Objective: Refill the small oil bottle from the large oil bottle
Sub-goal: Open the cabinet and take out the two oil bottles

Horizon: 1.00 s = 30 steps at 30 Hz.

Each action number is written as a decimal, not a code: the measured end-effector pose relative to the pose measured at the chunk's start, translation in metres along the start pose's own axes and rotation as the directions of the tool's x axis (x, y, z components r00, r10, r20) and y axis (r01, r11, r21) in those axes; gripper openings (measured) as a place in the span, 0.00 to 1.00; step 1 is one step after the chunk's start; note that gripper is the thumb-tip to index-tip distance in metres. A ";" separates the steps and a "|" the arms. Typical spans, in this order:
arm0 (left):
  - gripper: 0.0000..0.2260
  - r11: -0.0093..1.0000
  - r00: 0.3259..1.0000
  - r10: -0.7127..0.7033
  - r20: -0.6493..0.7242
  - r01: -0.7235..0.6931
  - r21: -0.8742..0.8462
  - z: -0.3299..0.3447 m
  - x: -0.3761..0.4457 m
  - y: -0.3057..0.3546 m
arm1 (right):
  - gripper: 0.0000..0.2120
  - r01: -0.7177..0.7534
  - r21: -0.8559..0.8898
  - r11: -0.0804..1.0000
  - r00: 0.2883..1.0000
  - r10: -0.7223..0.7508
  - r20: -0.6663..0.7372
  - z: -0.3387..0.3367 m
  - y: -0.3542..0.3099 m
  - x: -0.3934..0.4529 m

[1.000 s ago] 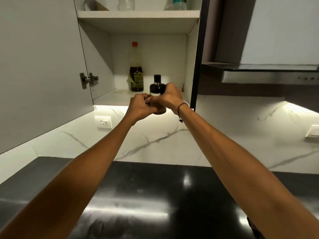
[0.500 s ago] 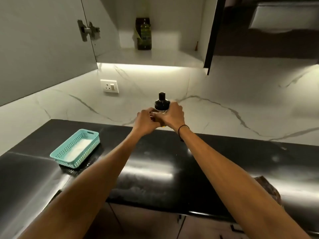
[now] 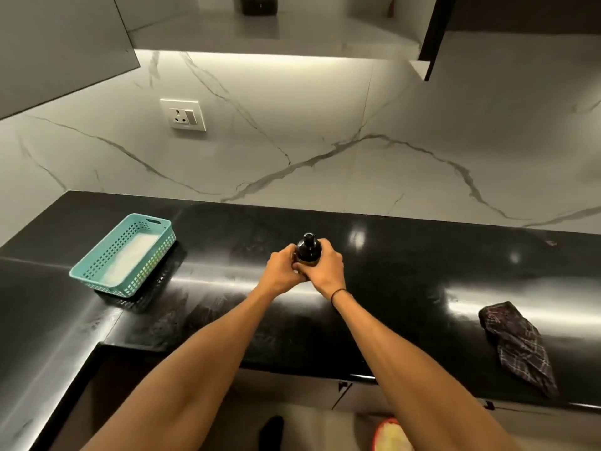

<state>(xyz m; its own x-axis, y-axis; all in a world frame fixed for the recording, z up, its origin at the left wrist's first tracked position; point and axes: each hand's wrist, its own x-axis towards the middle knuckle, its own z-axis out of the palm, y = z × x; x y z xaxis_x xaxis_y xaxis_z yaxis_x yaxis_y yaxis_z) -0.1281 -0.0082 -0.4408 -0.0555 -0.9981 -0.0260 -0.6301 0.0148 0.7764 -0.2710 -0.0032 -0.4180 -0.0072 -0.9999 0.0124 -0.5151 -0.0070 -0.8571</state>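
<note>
The small oil bottle [image 3: 308,250], dark with a black cap, stands upright near the middle of the black countertop [image 3: 406,265]. My left hand [image 3: 282,269] grips its left side and my right hand [image 3: 327,267] wraps round its right side; the lower body of the bottle is hidden by my fingers. Only the dark base of the large oil bottle [image 3: 259,4] shows, standing on the open cabinet's shelf [image 3: 292,30] at the top of the view.
A teal plastic basket [image 3: 125,255] with a white lining sits on the counter to the left. A dark checked cloth [image 3: 517,343] lies at the right front edge. The open cabinet door [image 3: 61,43] hangs at upper left. A wall socket [image 3: 183,114] is on the marble backsplash.
Both hands brought the small bottle down from the cabinet shelf to the countertop. The view tilted downward, so the cabinet now sits at the top edge.
</note>
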 end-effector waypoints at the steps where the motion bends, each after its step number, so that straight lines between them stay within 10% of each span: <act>1: 0.19 1.000 1.000 -0.004 0.013 0.004 0.005 0.005 0.001 -0.007 | 0.27 -0.021 0.003 1.000 1.000 0.021 0.007 0.005 0.008 0.000; 30: 0.24 0.993 0.984 -0.066 0.163 0.048 0.111 0.082 0.010 -0.092 | 0.35 -0.192 0.047 0.980 0.981 0.194 -0.019 0.068 0.113 -0.001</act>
<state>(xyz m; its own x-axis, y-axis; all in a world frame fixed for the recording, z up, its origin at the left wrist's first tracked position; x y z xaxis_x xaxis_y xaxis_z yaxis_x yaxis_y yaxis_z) -0.1345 -0.0147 -0.5641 -0.1396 -0.9738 -0.1795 -0.7138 -0.0266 0.6999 -0.2711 -0.0034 -0.5495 -0.1233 -0.9819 -0.1437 -0.4629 0.1850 -0.8669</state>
